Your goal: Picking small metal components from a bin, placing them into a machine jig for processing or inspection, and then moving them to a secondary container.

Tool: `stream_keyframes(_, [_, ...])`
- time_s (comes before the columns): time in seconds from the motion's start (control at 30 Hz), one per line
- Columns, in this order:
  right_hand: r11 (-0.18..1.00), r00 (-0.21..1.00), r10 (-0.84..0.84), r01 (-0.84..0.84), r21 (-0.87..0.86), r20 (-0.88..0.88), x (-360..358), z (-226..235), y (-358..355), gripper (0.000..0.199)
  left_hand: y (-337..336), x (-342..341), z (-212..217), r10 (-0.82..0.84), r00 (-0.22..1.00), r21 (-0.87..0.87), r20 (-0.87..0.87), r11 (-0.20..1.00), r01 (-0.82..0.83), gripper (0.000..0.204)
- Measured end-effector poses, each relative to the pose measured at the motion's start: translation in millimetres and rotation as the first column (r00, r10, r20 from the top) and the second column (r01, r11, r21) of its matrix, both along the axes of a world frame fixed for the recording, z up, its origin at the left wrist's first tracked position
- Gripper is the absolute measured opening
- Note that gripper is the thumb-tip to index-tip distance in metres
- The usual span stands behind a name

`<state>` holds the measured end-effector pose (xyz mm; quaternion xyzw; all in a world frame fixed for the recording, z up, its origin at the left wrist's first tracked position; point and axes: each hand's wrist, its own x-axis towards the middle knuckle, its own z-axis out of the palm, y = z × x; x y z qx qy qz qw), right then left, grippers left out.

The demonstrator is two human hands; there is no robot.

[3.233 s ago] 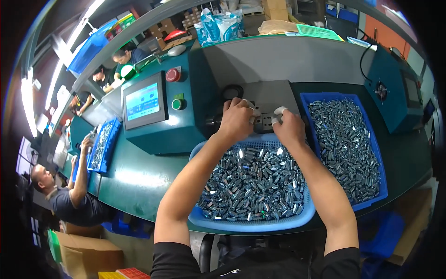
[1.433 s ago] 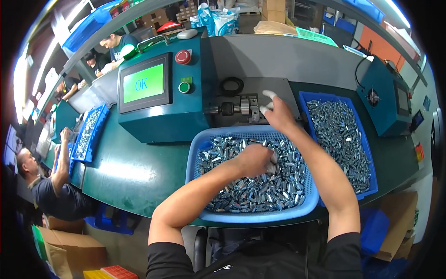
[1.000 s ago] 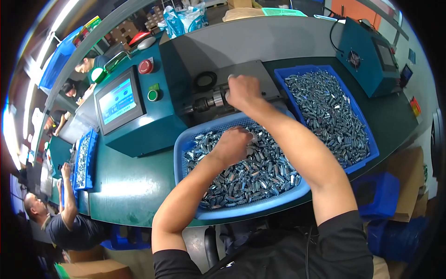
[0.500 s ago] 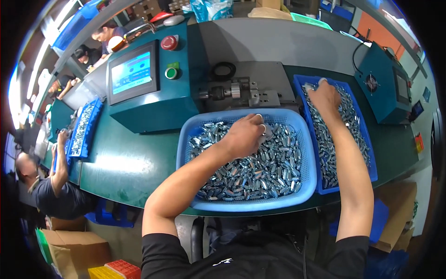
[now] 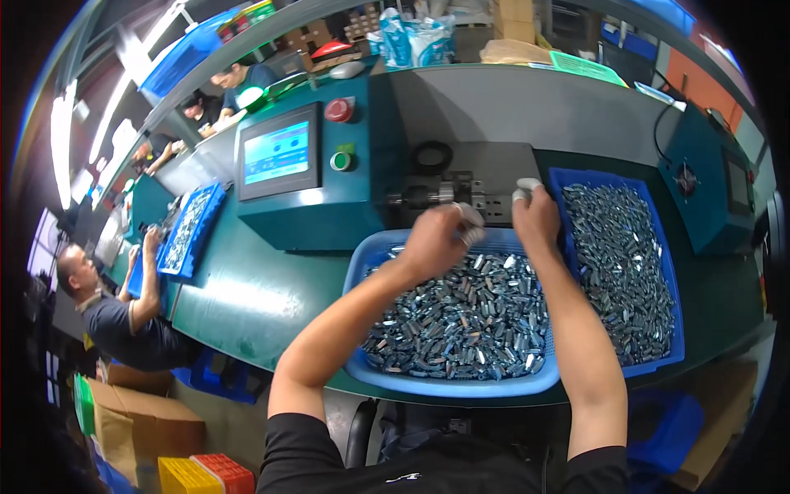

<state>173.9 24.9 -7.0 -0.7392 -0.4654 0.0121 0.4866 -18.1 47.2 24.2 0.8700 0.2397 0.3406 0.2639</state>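
1. The right hand (image 5: pixel 536 221) was over the deep blue tray (image 5: pixel 658 362) half a second ago; it has now come back leftward, clear of that tray, to just beside the right end of the metal fixture (image 5: pixel 461 188).
2. The left hand (image 5: pixel 436 243), then low over the heap, has risen toward the basket's far rim and is now just on the near side of the fixture.
3. The left hand's fingers are bent in toward the thumb, leaving little room; slightly blurred, so I cannot tell whether a part is between them.
4. The right hand's white-covered fingertips (image 5: pixel 529 184) stand close together, with a narrow gap; whether they grip anything I cannot tell.
5. The small metal parts (image 5: pixel 461 321) lie below and to the right of the left hand, heaped in a light blue basket (image 5: pixel 453 390); more fill the tray to the right of the right hand.
6. These parts are short, slim and silvery grey with a bluish sheen, jumbled at every angle, some flashing bright white.
7. Left of both hands stands the teal machine (image 5: pixel 321 224), its screen (image 5: pixel 276 152) lit blue, as half a second ago.
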Motion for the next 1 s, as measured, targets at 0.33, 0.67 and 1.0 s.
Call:
stream_keyframes(0.33, [0.992,0.999,0.017,-0.023,-0.121,-0.046,-8,6,0,0.027,50,38,24,0.185,0.972,0.29,-0.142,0.947,-0.138,0.02])
stream_keyframes(0.67, [0.996,0.998,0.061,-0.063,-0.062,-0.034,-7,8,0,0.025,56,35,19,0.249,0.917,0.469,-0.313,0.88,-0.079,0.015])
stream_keyframes(1.0, [0.985,0.99,0.126,-0.133,-0.11,-0.068,-8,4,4,0.027,53,16,26,0.249,0.881,0.543,-0.402,0.84,0.01,0.029])
